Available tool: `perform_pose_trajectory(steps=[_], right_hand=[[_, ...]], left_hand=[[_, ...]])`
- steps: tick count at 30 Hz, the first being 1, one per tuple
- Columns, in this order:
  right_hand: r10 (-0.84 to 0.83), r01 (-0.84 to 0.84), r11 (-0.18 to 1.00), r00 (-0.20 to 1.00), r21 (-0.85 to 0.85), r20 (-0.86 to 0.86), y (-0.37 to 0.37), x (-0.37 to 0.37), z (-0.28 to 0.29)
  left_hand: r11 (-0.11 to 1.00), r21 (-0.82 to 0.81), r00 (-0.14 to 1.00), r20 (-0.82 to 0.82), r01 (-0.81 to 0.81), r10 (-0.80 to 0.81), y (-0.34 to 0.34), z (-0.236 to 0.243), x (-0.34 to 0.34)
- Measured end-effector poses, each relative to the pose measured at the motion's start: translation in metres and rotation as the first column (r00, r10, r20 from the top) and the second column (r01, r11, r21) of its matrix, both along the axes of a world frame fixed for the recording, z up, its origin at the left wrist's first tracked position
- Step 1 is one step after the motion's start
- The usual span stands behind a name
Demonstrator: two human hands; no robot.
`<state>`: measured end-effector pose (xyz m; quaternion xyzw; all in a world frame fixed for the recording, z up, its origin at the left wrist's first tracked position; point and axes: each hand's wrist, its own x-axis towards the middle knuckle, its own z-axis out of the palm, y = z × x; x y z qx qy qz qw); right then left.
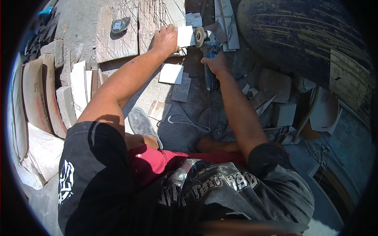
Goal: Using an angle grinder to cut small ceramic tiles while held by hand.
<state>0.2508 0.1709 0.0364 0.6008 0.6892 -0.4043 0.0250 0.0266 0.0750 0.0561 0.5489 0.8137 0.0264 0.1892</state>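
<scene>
Likely trimming: left fingers [171,28] grasp a white square tile [185,36], right fingers [205,60] a blue angle grinder [212,48] beside it; next, feed steadily.

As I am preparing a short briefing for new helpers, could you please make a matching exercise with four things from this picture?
1. Angle grinder
2. Tape measure
3. Shorts
4. White tile beside the disc

A. Dark red
B. In the left hand
C. In the right hand
D. On a streaked slab

Pairs: 1-C; 2-D; 3-A; 4-B
</scene>
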Motion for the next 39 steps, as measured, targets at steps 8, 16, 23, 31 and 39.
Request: perform_pose_trajectory(steps=[8, 16, 23, 31, 39], right_hand=[[-0.025, 0.025, 1.000, 1.000, -0.017, 0.006, 0.004, -0.004, 0.001], [-0.007, 0.007, 1.000, 0.998, 0.007, 0.061, 0.007, -0.014, 0.011], [-0.002, 0.002, 0.999, 1.000, 0.039, 0.010, 0.013, -0.020, 0.008], [-0.014, 0.014, 1.000, 0.999, -0.004, 0.039, 0.030, -0.028, 0.000], [0.025, -0.026, 1.000, 0.999, 0.015, 0.034, 0.037, -0.040, 0.004]], left_hand=[[1.000, 0.008, 1.000, -0.013, 0.013, -0.013, 0.001, 0.000, 0.001], [1.000, -0.015, 1.000, -0.009, 0.012, -0.012, 0.001, 0.002, 0.001], [1.000, -0.026, 1.000, -0.001, 0.011, -0.011, 0.001, 0.003, 0.001], [1.000, -0.001, 1.000, -0.004, 0.014, -0.014, 0.002, 0.000, 0.002], [1.000, 0.013, 1.000, -0.019, 0.006, -0.005, 0.001, 0.001, 0.003]])
